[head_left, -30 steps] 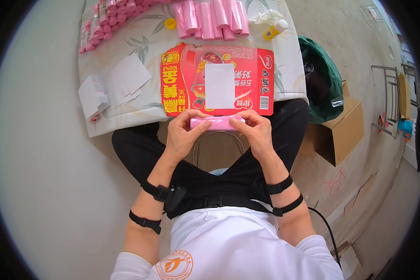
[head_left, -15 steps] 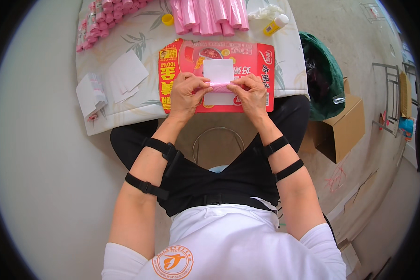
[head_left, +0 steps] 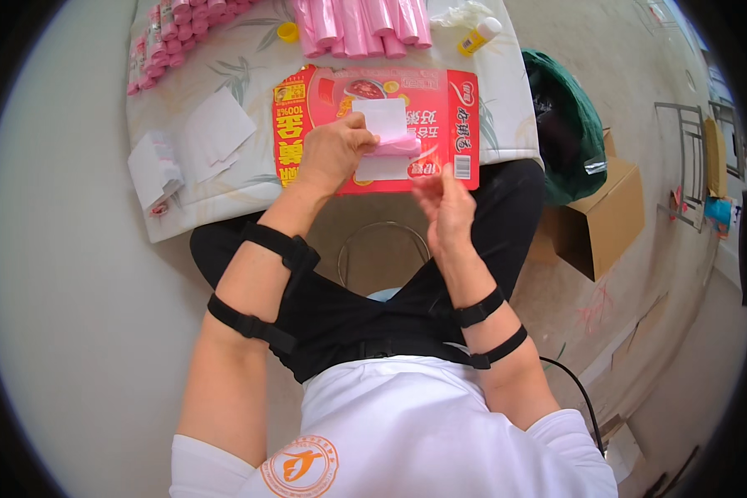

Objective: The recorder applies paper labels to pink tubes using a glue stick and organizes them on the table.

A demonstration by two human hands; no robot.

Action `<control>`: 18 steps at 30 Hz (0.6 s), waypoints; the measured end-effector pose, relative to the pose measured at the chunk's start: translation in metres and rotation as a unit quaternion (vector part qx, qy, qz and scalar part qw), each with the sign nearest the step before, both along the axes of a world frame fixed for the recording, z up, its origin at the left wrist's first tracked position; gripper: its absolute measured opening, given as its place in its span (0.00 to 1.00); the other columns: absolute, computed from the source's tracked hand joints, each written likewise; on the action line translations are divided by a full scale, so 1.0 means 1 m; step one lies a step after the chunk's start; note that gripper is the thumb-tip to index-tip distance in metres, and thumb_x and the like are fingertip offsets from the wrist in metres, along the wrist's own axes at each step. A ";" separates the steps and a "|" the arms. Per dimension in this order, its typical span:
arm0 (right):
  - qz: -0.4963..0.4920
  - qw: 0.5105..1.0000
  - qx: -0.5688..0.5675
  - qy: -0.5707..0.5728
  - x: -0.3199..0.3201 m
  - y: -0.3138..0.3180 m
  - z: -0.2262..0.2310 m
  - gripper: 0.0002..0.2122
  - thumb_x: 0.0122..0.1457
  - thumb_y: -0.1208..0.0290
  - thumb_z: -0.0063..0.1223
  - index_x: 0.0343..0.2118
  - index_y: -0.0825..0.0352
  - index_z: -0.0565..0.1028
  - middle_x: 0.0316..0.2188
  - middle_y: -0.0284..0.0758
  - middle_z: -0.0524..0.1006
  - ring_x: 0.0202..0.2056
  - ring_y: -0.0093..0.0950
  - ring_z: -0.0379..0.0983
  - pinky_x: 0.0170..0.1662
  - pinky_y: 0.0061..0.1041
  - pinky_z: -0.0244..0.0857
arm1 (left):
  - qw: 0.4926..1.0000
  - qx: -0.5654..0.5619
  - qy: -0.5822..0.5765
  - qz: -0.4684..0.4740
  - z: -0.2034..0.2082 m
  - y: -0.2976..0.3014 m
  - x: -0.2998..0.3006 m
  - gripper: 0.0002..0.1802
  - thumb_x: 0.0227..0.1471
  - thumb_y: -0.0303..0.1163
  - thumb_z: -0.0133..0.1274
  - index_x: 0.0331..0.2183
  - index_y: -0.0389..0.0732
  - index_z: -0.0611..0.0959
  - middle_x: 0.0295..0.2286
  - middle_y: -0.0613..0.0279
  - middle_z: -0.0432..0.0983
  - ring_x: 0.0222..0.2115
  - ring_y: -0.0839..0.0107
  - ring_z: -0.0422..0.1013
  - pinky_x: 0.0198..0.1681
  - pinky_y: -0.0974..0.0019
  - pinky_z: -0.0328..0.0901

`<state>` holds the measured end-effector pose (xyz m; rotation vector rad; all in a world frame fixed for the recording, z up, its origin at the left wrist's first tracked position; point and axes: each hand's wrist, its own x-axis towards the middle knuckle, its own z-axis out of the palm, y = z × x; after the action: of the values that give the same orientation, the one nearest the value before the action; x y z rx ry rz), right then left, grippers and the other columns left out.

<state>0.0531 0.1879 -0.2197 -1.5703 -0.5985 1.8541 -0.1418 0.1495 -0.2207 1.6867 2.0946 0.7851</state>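
Observation:
A small pink roll of thin plastic film (head_left: 400, 147) lies across a white paper slip (head_left: 380, 114), on top of a red printed cardboard sheet (head_left: 461, 104) at the table's front edge. At the left end of the roll, my left hand (head_left: 330, 158) pinches it between thumb and fingers. My right hand (head_left: 450, 212) is off the roll, just over the sheet's lower right edge. Its fingers are apart, slightly blurred, and hold nothing.
Loose white slips (head_left: 217, 124) and a stack of folded white slips (head_left: 153, 173) lie left. Further back are pink rolls (head_left: 361, 29), wrapped pink rolls (head_left: 174, 37), a yellow cap (head_left: 287, 32) and a glue stick (head_left: 480, 37). A green bag (head_left: 585, 137) and cardboard box (head_left: 614, 220) stand right.
My right hand has let go of the roll's right end and drawn back toward me. My left hand still holds the left end.

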 end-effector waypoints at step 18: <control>-0.230 0.925 -0.225 0.202 -0.021 -0.015 0.009 0.12 0.63 0.68 0.45 0.37 0.75 0.64 0.43 0.49 0.67 0.49 0.44 0.68 0.53 0.38 0.66 | 0.999 -0.036 0.001 0.007 0.004 0.001 0.003 0.05 0.42 0.30 0.57 0.25 0.50 0.86 0.25 0.69 0.75 0.25 0.66 0.74 0.29 0.63 0.68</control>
<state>0.0322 0.1730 -0.2105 -1.3689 0.3831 1.9301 -0.1389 0.1506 -0.2165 1.6387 2.1120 0.7040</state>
